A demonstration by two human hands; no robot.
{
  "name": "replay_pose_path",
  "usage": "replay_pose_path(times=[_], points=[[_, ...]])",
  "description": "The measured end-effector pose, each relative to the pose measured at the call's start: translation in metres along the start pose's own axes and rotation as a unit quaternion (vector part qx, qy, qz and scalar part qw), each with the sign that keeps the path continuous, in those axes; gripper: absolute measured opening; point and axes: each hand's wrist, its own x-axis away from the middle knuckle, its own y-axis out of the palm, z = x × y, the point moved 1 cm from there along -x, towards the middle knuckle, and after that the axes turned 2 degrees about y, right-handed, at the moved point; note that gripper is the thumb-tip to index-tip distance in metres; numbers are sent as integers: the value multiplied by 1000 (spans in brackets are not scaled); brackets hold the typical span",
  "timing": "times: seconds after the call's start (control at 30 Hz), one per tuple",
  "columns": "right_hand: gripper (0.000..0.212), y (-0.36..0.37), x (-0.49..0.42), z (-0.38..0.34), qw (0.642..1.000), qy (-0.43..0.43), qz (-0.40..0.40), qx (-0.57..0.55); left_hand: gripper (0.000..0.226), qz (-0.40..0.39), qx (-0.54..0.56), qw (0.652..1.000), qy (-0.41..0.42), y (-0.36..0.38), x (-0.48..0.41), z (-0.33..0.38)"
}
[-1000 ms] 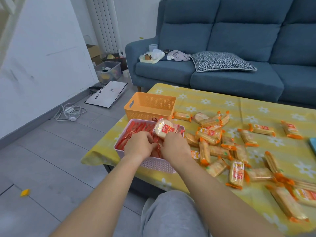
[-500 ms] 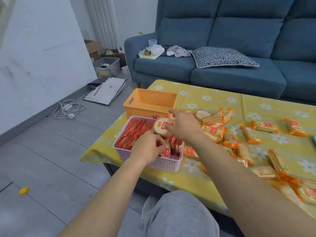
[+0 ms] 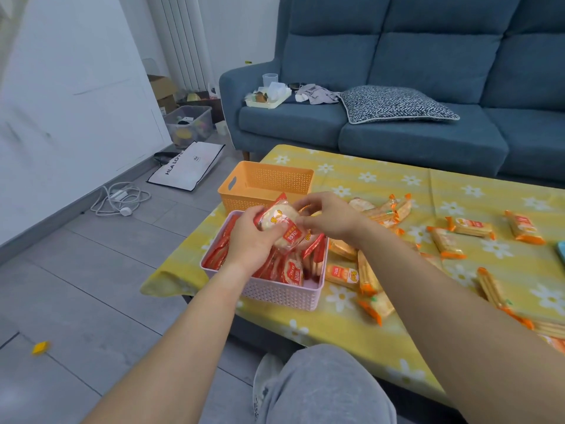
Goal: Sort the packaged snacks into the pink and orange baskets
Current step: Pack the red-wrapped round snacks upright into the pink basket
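Observation:
A pink basket [image 3: 269, 293] at the table's near left corner is packed with red-wrapped snacks [image 3: 292, 272]. Behind it stands an orange basket [image 3: 269, 182] whose inside looks bare. My left hand [image 3: 249, 237] holds a round red-wrapped cracker pack [image 3: 282, 223] above the pink basket. My right hand [image 3: 331, 220] pinches that pack's right edge. Several orange-wrapped snacks [image 3: 448, 243] lie scattered over the yellow flowered tablecloth [image 3: 382, 182] to the right of the baskets.
A blue sofa [image 3: 397, 133] with a patterned cushion [image 3: 394, 104] and a small tray [image 3: 267, 97] stands behind the table. On the grey floor to the left lie a white bag [image 3: 186, 165], a cable [image 3: 120, 197] and a clear bin [image 3: 189, 125]. My grey-trousered knee [image 3: 324, 390] is below.
Both hands rose out of the pink basket. The round red pack, which lay at the basket's far edge, is now lifted in my left hand with my right hand at its edge.

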Motion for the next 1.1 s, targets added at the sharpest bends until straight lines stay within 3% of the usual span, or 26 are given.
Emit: replay_pose_path(times=[0.13, 0.23, 0.3, 0.37, 0.47, 0.5, 0.57, 0.67, 0.8, 0.87, 0.97, 1.1], points=[[43, -3, -9, 17, 982, 25, 111, 153, 35, 69, 54, 996, -8, -10, -2, 6], [61, 11, -9, 30, 946, 76, 67, 309, 40, 71, 42, 996, -33, -16, 0, 7], [64, 17, -9, 34, 938, 82, 58, 331, 35, 54, 48, 996, -50, -14, 3, 6], [64, 12, -8, 34, 960, 83, 59, 261, 19, 26, 56, 996, -62, -8, 6, 8], [26, -13, -4, 35, 990, 104, 66, 63, 24, -25, 39, 996, -72, 2, 11, 5], [24, -22, 1, 35, 991, 115, 71, -12, 27, -34, 11, 997, -67, 6, 14, 3], [30, -38, 12, 37, 979, 121, 83, -139, 28, -37, -85, 995, -48, 13, 16, -2], [28, -47, 23, 43, 972, 96, 50, -206, 33, -14, -267, 963, -15, 21, 23, 0], [26, -25, 31, 44, 995, 56, -64, -56, 43, -35, -365, 930, -11, 23, 25, 4], [19, -13, 31, 42, 997, 28, -73, 21, 43, -63, -355, 933, -18, 21, 25, 4], [19, -7, 33, 42, 994, 20, -96, 51, 36, -82, -328, 941, -14, 14, 22, 4], [18, 2, 29, 43, 974, 10, -69, 214, 16, -106, -409, 905, 47, 18, 23, 8]])
